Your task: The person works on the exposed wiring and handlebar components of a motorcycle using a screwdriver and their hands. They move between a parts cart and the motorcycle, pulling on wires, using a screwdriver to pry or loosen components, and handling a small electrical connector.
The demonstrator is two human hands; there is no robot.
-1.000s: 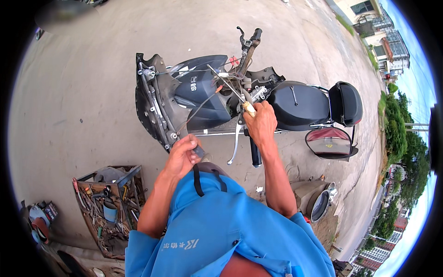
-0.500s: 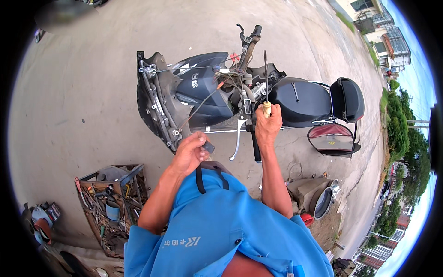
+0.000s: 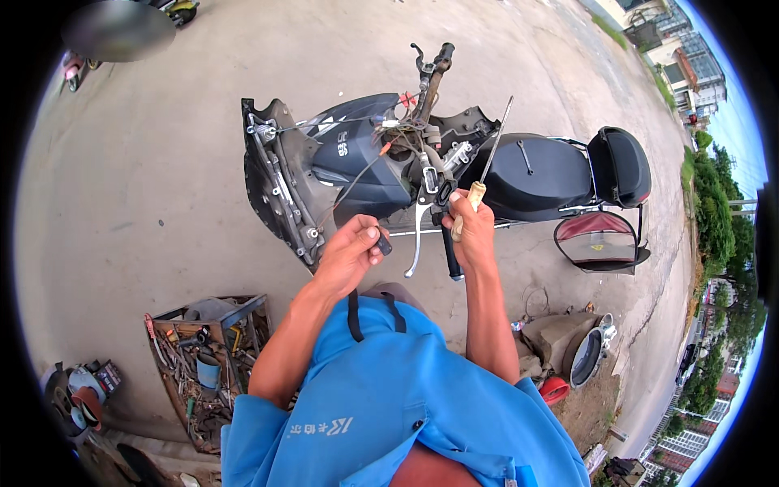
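A partly stripped dark scooter (image 3: 361, 158) stands across in front of me, its front panel off and wires bunched around the handlebar. My right hand (image 3: 475, 231) is closed around the pale yellow handle of a long screwdriver (image 3: 477, 193), whose shaft points up and away over the seat (image 3: 531, 174). In my left hand (image 3: 349, 253) a small black piece (image 3: 383, 243) is pinched between thumb and fingers; its exact kind is unclear. Between my hands juts the silver brake lever (image 3: 419, 235), with the black handlebar grip (image 3: 452, 256) just left of my right forearm.
A frame bin (image 3: 174, 381) full of loose tools stands at the lower left. A round metal-rimmed part (image 3: 586, 357) and a red bowl-like thing (image 3: 554, 390) lie at the right. Behind the seat are a black top box (image 3: 621, 166) and a red-lined carrier (image 3: 598, 239).
The screwdriver has tilted to the right in my right hand, its handle turning sideways. My left hand has moved slightly right and up with the black piece.
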